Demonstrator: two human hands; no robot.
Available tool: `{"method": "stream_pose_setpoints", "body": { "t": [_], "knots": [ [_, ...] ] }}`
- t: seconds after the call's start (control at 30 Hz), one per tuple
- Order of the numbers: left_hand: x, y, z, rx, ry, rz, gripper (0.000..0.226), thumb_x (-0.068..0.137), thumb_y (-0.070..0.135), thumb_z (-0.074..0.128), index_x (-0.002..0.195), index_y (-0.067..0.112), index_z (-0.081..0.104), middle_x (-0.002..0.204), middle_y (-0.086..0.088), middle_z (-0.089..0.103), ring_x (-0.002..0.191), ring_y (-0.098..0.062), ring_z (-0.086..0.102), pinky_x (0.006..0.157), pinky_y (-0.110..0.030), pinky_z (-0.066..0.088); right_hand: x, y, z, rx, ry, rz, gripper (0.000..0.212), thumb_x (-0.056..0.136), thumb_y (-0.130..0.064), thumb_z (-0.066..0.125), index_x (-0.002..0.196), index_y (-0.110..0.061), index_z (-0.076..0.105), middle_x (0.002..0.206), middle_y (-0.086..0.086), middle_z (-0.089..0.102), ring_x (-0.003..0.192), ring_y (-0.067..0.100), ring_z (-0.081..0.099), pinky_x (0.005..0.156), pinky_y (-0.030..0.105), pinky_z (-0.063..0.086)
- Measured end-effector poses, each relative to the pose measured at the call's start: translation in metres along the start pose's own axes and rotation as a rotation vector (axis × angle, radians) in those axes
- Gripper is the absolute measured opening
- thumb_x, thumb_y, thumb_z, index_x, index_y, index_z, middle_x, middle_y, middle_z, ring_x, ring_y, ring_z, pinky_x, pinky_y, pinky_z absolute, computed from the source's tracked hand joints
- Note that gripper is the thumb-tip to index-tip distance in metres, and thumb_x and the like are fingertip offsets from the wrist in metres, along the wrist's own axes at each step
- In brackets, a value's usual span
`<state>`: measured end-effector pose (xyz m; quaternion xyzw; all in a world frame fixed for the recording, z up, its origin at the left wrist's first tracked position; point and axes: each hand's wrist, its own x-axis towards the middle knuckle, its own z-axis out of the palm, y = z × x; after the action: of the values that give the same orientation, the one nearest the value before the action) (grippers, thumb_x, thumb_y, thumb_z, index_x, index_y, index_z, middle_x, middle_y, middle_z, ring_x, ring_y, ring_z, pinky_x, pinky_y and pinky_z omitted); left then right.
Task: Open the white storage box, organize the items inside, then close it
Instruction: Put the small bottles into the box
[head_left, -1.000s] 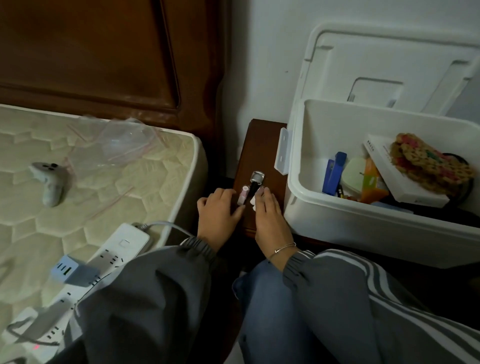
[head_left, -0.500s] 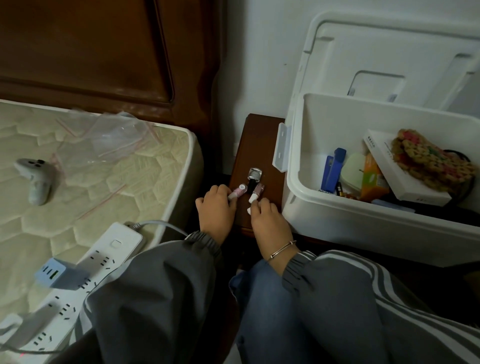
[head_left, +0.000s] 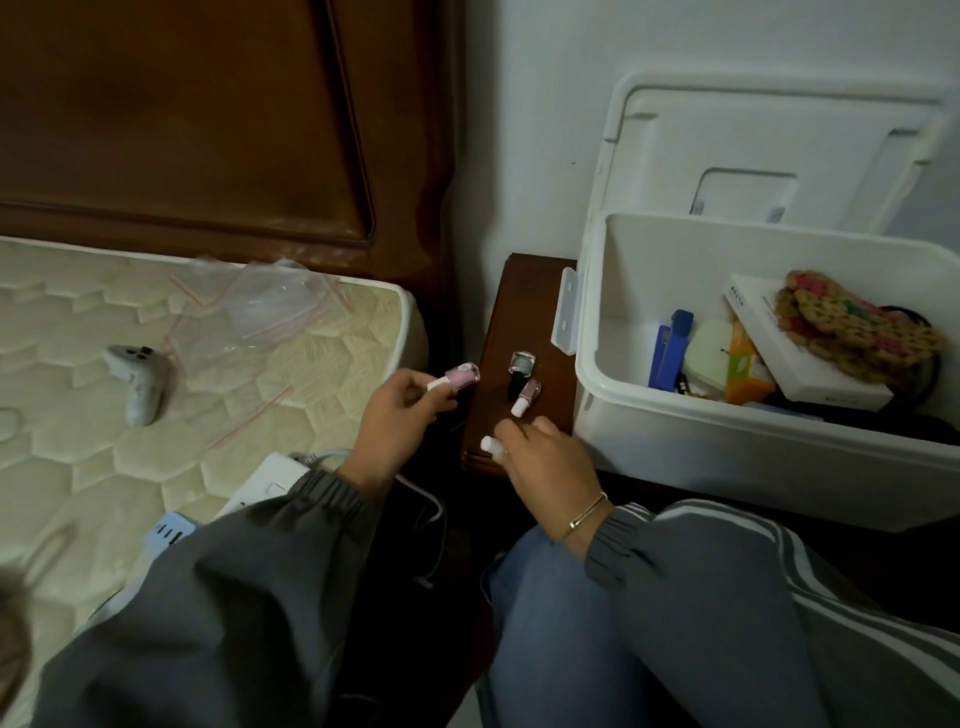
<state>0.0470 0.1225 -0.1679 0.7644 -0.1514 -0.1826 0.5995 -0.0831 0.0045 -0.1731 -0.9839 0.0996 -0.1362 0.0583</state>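
We are in the middle of the organizing step. The white storage box (head_left: 727, 447) stands open at the right side of the dark wooden nightstand (head_left: 519, 291), its lid (head_left: 769, 145) leaning up against the wall, and several items remain inside near its right wall.

Our left hand (head_left: 400, 426) holds a small pink bottle (head_left: 457, 376) by its white cap, pinched between thumb and fingers, lifted just past the left edge of the nightstand. Our right hand (head_left: 550, 462) rests at the front edge, fingers curled around something with a white cap (head_left: 488, 443); we cannot tell how firmly it holds it. Two more little bottles lie near the middle of the nightstand: one with a black cap (head_left: 518, 369) and a pinkish one (head_left: 525, 396).

We judge that the next move is to gather these small bottles together, which asks for a careful pinch, because they are small and can roll.
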Motion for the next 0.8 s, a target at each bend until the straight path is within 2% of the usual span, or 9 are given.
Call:
{"method": "stream_pose_setpoints", "body": {
  "t": [0.03, 0.1, 0.13, 0.2, 0.23, 0.37, 0.53, 0.63, 0.8],
  "knots": [
    [-0.005, 0.011, -0.004, -0.106, -0.029, -0.012, 0.012, 0.093, 0.017, 0.061, 0.092, 0.005, 0.059, 0.089, -0.007, 0.073, 0.082, -0.013, 0.072, 0.071, -0.024, 0.052, -0.004, -0.003, -0.01, 0.156, -0.036, 0.041, 0.016, 0.084, -0.027, 0.067, 0.088, -0.012, 0.061, 0.076, 0.004, 0.064, 0.076, 0.022, 0.058, 0.056, 0.03, 0.04],
    [-0.013, 0.033, -0.009, -0.265, -0.078, -0.014, 0.013, 0.093, 0.016, 0.06, 0.095, 0.003, 0.056, 0.099, -0.012, 0.074, 0.091, -0.019, 0.073, 0.076, -0.025, 0.055, -0.011, -0.009, -0.037, 0.591, -0.13, 0.153, 0.015, 0.09, -0.027, 0.058, 0.094, -0.013, 0.057, 0.083, 0.004, 0.066, 0.082, 0.021, 0.058, 0.067, 0.034, 0.045],
    [-0.017, 0.045, -0.011, -0.327, -0.108, -0.007, 0.011, 0.094, 0.015, 0.059, 0.094, 0.004, 0.055, 0.102, -0.014, 0.073, 0.094, -0.022, 0.072, 0.077, -0.025, 0.056, -0.013, -0.01, -0.054, 0.807, -0.145, 0.211, 0.013, 0.09, -0.026, 0.058, 0.093, -0.014, 0.057, 0.083, 0.003, 0.068, 0.081, 0.018, 0.062, 0.069, 0.033, 0.048],
    [-0.023, 0.068, -0.01, -0.405, -0.184, 0.01, 0.007, 0.095, 0.011, 0.056, 0.089, 0.007, 0.054, 0.105, -0.018, 0.072, 0.095, -0.025, 0.071, 0.079, -0.026, 0.057, -0.016, -0.008, -0.088, 1.158, -0.186, 0.318, 0.01, 0.09, -0.022, 0.058, 0.097, -0.015, 0.06, 0.088, 0.002, 0.073, 0.081, 0.008, 0.066, 0.066, 0.02, 0.049],
    [-0.024, 0.078, -0.009, -0.418, -0.22, 0.021, 0.008, 0.094, 0.01, 0.055, 0.086, 0.008, 0.054, 0.105, -0.019, 0.071, 0.094, -0.026, 0.071, 0.079, -0.026, 0.057, -0.017, -0.003, -0.104, 1.284, -0.208, 0.358, 0.013, 0.091, -0.021, 0.057, 0.102, -0.016, 0.061, 0.091, 0.001, 0.074, 0.081, 0.006, 0.067, 0.064, 0.016, 0.047],
    [-0.03, 0.109, 0.009, -0.43, -0.364, 0.062, 0.007, 0.094, 0.009, 0.054, 0.087, 0.007, 0.055, 0.107, -0.02, 0.07, 0.097, -0.026, 0.071, 0.075, -0.025, 0.058, -0.017, 0.03, -0.154, 1.6, -0.194, 0.4, 0.024, 0.093, -0.023, 0.051, 0.111, -0.015, 0.064, 0.093, 0.006, 0.073, 0.083, 0.011, 0.067, 0.064, 0.017, 0.047],
    [-0.029, 0.125, 0.046, -0.401, -0.475, 0.086, 0.011, 0.094, 0.014, 0.055, 0.097, 0.003, 0.055, 0.106, -0.018, 0.072, 0.096, -0.024, 0.071, 0.081, -0.029, 0.059, -0.021, 0.072, -0.174, 1.738, -0.083, 0.483, 0.033, 0.08, -0.025, 0.057, 0.108, -0.007, 0.061, 0.088, 0.007, 0.073, 0.078, 0.01, 0.068, 0.059, 0.017, 0.049],
    [-0.021, 0.131, 0.066, -0.394, -0.518, 0.079, 0.013, 0.092, 0.014, 0.058, 0.098, 0.003, 0.056, 0.102, -0.018, 0.073, 0.097, -0.024, 0.071, 0.076, -0.026, 0.058, -0.023, 0.101, -0.181, 1.662, -0.028, 0.505, 0.028, 0.077, -0.025, 0.06, 0.101, -0.01, 0.062, 0.091, 0.009, 0.074, 0.077, 0.012, 0.069, 0.061, 0.018, 0.051],
    [0.006, 0.146, 0.092, -0.266, -0.57, 0.069, 0.021, 0.093, 0.014, 0.059, 0.107, -0.003, 0.058, 0.106, -0.016, 0.072, 0.103, -0.026, 0.069, 0.084, -0.028, 0.057, -0.006, 0.16, -0.193, 1.369, 0.104, 0.575, 0.017, 0.087, -0.015, 0.06, 0.103, -0.009, 0.064, 0.093, 0.006, 0.074, 0.079, 0.014, 0.07, 0.065, 0.019, 0.056]
  ]
}}
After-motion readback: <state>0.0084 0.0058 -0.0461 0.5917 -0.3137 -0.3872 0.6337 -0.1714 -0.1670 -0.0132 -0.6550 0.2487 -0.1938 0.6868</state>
